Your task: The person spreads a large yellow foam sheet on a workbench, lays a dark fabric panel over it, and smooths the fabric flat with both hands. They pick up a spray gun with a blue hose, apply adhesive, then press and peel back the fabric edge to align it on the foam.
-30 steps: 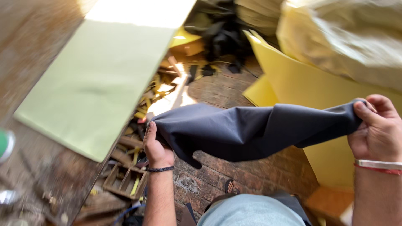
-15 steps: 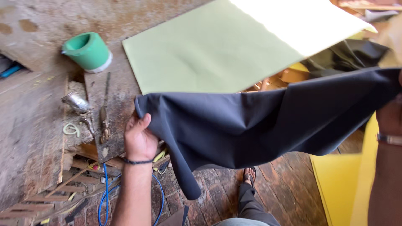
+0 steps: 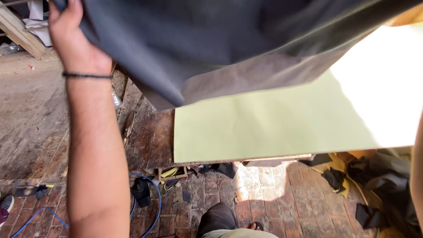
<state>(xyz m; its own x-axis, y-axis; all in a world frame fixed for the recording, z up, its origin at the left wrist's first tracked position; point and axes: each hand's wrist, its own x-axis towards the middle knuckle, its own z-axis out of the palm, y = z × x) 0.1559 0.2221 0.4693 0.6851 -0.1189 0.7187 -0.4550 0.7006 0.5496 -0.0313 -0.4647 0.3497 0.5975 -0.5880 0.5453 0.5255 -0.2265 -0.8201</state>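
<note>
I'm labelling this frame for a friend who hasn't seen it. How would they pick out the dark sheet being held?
Start at the pale green board lying on the worn workbench. Above it, across the top of the view, hangs the dark sheet, gripped at its left edge by the left hand. Unlike the small black scraps on the brick floor, it is large, draped and held up.

Left hand [image 3: 72,37] — bare, no glove, no sleeve on the forearm. Thin black braided band at the wrist. Right arm shows only as a bare sliver at the frame's right edge. Below — dark trousers, sandalled foot.
</note>
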